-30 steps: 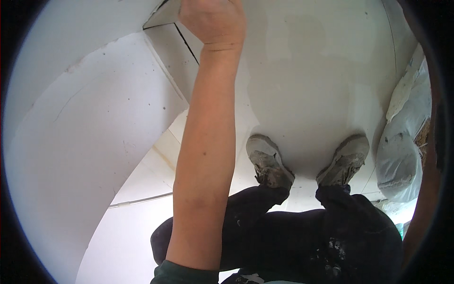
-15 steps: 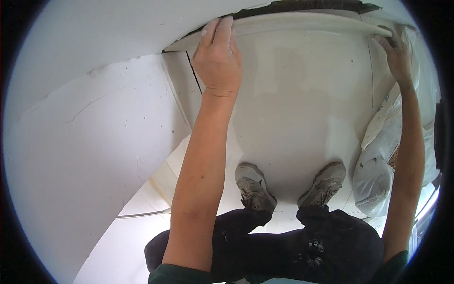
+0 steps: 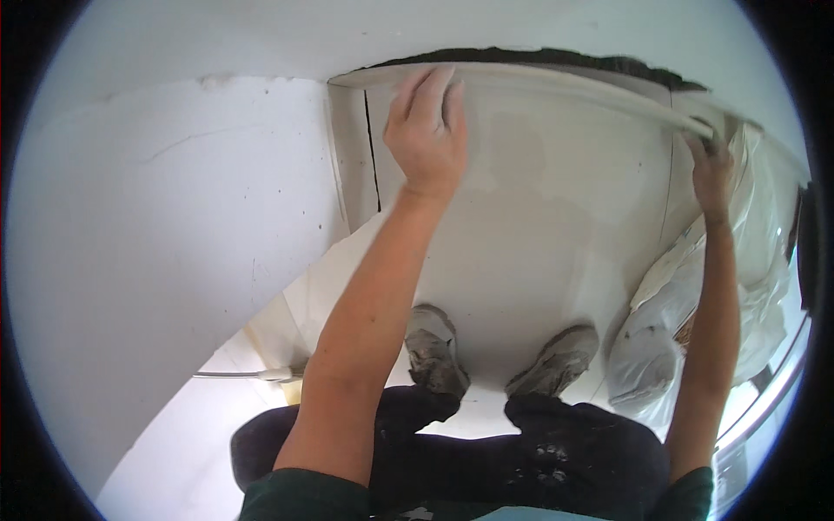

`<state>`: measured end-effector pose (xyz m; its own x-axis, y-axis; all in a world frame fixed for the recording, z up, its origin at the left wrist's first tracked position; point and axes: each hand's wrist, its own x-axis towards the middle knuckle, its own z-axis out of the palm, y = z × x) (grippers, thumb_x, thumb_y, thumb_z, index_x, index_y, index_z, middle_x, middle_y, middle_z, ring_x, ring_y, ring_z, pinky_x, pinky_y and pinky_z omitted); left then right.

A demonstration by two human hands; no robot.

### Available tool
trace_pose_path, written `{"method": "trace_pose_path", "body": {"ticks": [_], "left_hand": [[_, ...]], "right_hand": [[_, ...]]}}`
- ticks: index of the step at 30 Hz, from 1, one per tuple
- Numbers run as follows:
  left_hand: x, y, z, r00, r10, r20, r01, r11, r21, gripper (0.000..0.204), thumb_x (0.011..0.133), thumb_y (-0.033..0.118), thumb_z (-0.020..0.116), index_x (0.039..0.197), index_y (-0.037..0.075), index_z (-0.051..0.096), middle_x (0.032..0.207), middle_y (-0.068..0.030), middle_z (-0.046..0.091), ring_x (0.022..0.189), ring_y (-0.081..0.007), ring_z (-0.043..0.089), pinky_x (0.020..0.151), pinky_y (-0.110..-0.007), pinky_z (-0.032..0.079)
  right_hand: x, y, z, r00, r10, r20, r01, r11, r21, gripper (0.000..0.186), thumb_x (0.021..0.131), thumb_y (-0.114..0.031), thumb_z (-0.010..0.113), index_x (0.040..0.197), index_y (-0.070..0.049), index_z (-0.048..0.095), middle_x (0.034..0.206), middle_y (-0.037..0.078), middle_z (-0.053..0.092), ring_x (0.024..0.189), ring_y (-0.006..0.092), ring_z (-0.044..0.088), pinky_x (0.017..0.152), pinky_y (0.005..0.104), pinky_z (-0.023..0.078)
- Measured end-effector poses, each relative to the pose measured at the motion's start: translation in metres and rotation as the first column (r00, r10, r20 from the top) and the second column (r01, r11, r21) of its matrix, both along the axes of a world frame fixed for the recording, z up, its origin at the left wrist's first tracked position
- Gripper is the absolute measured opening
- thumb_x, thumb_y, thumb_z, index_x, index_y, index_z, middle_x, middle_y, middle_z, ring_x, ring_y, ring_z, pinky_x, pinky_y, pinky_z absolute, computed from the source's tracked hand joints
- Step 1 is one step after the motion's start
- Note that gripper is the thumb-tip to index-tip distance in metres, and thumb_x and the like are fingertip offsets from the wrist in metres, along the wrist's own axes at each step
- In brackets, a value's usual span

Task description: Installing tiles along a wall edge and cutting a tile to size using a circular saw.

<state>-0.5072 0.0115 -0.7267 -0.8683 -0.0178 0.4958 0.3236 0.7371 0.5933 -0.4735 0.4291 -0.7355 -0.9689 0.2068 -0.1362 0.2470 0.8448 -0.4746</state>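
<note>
A long, thin off-white board [image 3: 582, 89] spans the upper middle, just below a dark jagged gap [image 3: 573, 61] along the edge of the white wall [image 3: 556, 26]. My left hand [image 3: 426, 130] has its white-dusted fingers curled over the board near its left end, the fingertips partly hidden. My right hand [image 3: 711, 165] grips the board's right end, fingers closed around it.
A white angled panel [image 3: 182, 200] fills the left. My shoes [image 3: 556, 356] rest on the pale tiled floor [image 3: 539, 243]. Crumpled translucent plastic bags [image 3: 651, 356] lie at the right, and a pale rod [image 3: 243, 373] lies at lower left.
My right hand came into view on the board half a second ago and has since moved lower with that end of it. My left hand has shifted slightly right as the view moved.
</note>
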Motion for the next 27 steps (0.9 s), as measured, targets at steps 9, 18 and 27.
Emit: {"method": "trace_pose_path", "body": {"ticks": [9, 18, 27], "left_hand": [[-0.018, 0.008, -0.012, 0.919, 0.084, 0.386, -0.386, 0.401, 0.831, 0.106, 0.087, 0.046, 0.072, 0.148, -0.015, 0.01, 0.154, -0.0261, 0.021, 0.14, -0.0286, 0.032, 0.114, -0.037, 0.029], [-0.012, 0.0, -0.003, 0.857, 0.031, 0.514, -0.467, 0.469, 0.75, 0.11, 0.077, 0.054, 0.079, 0.142, -0.018, 0.028, 0.139, -0.0259, 0.045, 0.131, -0.0292, 0.042, 0.112, -0.035, 0.031], [-0.013, 0.007, -0.002, 0.809, 0.142, 0.57, -0.576, 0.38, 0.724, 0.112, 0.075, 0.048, 0.082, 0.144, -0.017, 0.021, 0.14, -0.0299, 0.042, 0.13, -0.0321, 0.043, 0.11, -0.036, 0.034]], "right_hand": [[0.002, -0.013, 0.001, 0.987, -0.045, -0.156, -0.019, 0.924, -0.382, 0.029, 0.095, -0.018, 0.064, 0.117, 0.0, 0.064, 0.104, 0.009, 0.068, 0.098, 0.0152, 0.062, 0.09, 0.0293, 0.047], [0.016, -0.013, 0.001, 0.992, -0.068, -0.111, 0.015, 0.906, -0.422, 0.029, 0.094, -0.016, 0.065, 0.118, 0.001, 0.063, 0.105, 0.009, 0.067, 0.102, 0.0155, 0.061, 0.094, 0.0287, 0.045], [0.019, -0.017, 0.011, 0.998, -0.026, -0.059, 0.004, 0.934, -0.357, 0.027, 0.094, -0.017, 0.065, 0.114, 0.002, 0.065, 0.099, 0.007, 0.069, 0.094, 0.0154, 0.063, 0.09, 0.0297, 0.048]]}}
